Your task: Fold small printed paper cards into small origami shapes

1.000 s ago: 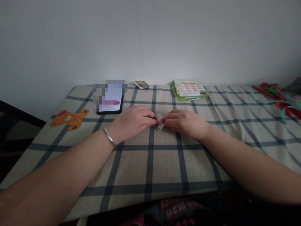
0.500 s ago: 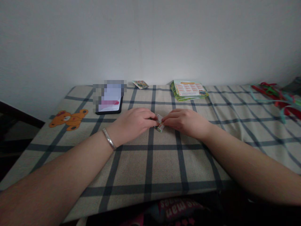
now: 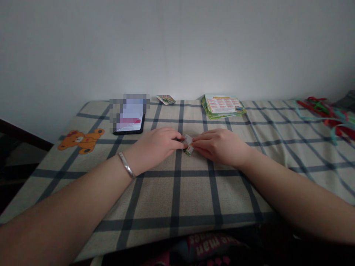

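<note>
A small piece of folded printed paper (image 3: 189,149) lies between my hands at the middle of the table, white and green with fine print. My left hand (image 3: 162,143), with a silver bangle on its wrist, pinches the paper's left side between thumb and fingers. From the right, my right hand (image 3: 222,145) has its fingers pressed together on the paper's right edge. The fingertips hide part of both edges.
A checked cloth (image 3: 191,195) covers the table. Along the wall lie a phone (image 3: 130,114), a small folded paper (image 3: 165,99) and a stack of printed sheets (image 3: 224,106). An orange bear cutout (image 3: 81,141) lies left; coloured ribbons (image 3: 327,114) lie right.
Both hands stay at the paper with only slight finger shifts. A little more of the paper shows between them now.
</note>
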A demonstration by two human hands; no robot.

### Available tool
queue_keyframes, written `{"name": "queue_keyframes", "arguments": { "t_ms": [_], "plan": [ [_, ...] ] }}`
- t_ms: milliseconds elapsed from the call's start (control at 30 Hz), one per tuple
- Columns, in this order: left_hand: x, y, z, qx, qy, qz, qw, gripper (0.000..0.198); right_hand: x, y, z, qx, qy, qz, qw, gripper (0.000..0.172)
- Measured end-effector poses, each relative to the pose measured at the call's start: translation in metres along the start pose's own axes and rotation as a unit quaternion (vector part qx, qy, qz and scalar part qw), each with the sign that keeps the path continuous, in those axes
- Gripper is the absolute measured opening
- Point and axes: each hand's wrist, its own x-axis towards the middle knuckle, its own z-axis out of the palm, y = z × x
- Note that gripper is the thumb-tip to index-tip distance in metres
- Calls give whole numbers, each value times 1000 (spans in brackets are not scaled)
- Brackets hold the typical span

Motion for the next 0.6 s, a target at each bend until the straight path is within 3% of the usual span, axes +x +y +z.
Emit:
{"name": "queue_keyframes", "arguments": {
  "t_ms": [133, 367, 600],
  "plan": [
    [1, 2, 0, -23, -1, -22, 999, 29, 2, -2, 5, -23, 4, -16, 1000, 32],
    [1, 1, 0, -32, 2, -14, 999, 30, 12, -8, 11, -116, -13, 55, 992, 33],
    [0, 1, 0, -13, 5, -14, 1000, 28, 16, -10, 10, -136, -28, 60, 988, 31]
  ]
}}
